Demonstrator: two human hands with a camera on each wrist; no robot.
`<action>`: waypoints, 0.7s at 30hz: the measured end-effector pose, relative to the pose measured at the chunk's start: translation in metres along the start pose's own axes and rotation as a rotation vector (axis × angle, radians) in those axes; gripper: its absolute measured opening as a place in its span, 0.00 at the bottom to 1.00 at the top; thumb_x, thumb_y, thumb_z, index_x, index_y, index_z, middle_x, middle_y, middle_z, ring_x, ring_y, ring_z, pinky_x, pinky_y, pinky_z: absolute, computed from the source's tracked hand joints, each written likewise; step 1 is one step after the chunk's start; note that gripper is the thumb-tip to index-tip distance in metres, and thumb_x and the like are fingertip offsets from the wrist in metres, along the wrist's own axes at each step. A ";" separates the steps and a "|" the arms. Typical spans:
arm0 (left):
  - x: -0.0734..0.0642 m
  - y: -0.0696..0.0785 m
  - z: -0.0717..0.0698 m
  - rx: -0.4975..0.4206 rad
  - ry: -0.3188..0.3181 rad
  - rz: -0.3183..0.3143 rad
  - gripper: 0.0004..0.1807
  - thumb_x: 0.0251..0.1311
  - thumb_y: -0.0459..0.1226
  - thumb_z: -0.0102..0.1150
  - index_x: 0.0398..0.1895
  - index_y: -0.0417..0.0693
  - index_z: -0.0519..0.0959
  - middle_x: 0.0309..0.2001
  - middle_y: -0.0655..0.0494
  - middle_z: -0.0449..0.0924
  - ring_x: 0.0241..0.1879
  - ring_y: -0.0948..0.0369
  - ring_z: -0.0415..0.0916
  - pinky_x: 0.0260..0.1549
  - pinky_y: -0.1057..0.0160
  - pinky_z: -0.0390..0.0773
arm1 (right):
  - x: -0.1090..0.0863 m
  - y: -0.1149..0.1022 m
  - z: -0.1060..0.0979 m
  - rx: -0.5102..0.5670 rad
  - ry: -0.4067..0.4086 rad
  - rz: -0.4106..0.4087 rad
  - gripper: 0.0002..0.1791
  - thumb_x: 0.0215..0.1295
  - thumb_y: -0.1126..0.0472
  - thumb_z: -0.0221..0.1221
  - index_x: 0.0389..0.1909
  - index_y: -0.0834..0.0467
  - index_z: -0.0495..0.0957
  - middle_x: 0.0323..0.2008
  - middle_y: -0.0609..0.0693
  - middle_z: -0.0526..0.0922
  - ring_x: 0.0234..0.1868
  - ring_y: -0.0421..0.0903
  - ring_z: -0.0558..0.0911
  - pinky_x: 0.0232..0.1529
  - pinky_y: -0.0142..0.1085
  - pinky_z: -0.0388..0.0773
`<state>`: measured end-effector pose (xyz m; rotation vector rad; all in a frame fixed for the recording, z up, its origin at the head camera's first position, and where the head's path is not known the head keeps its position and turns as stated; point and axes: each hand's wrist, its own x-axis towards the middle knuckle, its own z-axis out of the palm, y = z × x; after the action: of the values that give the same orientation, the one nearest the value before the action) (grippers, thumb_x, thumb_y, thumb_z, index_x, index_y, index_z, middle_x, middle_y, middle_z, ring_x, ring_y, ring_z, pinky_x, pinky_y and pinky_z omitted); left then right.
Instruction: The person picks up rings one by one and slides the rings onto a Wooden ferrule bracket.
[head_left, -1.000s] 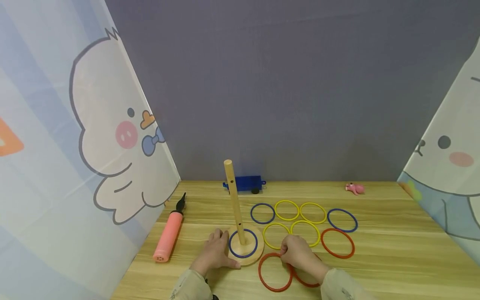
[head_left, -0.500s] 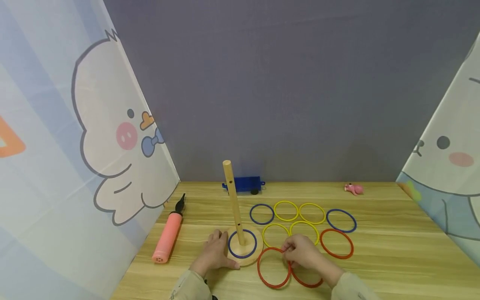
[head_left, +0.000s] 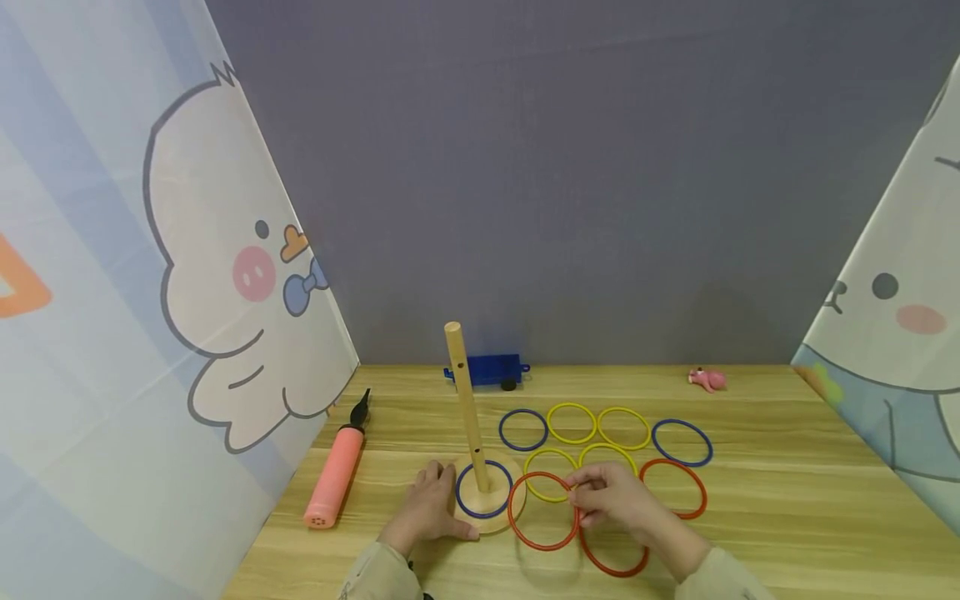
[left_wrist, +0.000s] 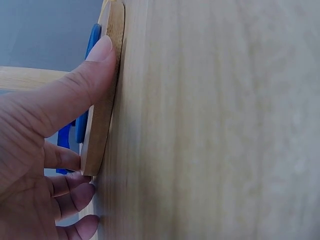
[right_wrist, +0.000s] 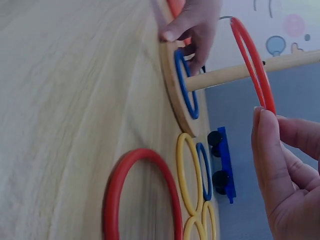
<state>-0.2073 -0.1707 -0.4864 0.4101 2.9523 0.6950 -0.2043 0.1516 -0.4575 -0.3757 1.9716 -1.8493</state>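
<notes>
A wooden ring toss stand [head_left: 467, 400] rises upright, a blue ring [head_left: 483, 517] lying on its round base around the post. My left hand [head_left: 430, 504] holds the base's left edge; in the left wrist view the thumb [left_wrist: 82, 82] rests against the rim and the fingers curve behind. My right hand [head_left: 618, 500] pinches a red ring [right_wrist: 260, 67] between thumb and fingertips. That ring is raised off the table, just right of the base. Below my right hand another red ring [head_left: 617, 574] lies flat.
Yellow rings [head_left: 572, 405], blue rings [head_left: 523, 410] and a further red ring [head_left: 703, 492] lie right of the stand. A pink pump [head_left: 335, 479] lies left. Near the back wall are a blue toy trailer [head_left: 493, 370] and a small pink toy [head_left: 708, 379].
My right hand has lifted the left red ring off the table, raising it slightly away from me. My left hand has stayed on the base.
</notes>
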 end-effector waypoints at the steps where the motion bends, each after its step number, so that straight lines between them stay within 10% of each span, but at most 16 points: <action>1: 0.000 0.000 0.000 0.001 0.000 0.001 0.63 0.31 0.57 0.80 0.67 0.27 0.63 0.52 0.39 0.64 0.50 0.45 0.62 0.49 0.39 0.66 | -0.001 -0.001 -0.001 0.018 0.000 0.002 0.19 0.63 0.68 0.62 0.51 0.75 0.75 0.32 0.54 0.80 0.25 0.42 0.81 0.29 0.33 0.80; 21: 0.000 0.001 -0.001 -0.013 -0.008 -0.019 0.63 0.31 0.57 0.81 0.67 0.28 0.63 0.55 0.36 0.64 0.53 0.43 0.62 0.52 0.38 0.65 | -0.006 -0.028 0.012 0.115 0.050 -0.041 0.22 0.66 0.65 0.61 0.56 0.74 0.73 0.31 0.50 0.81 0.28 0.40 0.81 0.33 0.33 0.81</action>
<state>-0.2069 -0.1704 -0.4856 0.3825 2.9389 0.7086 -0.1957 0.1413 -0.4297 -0.3408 1.8920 -2.0054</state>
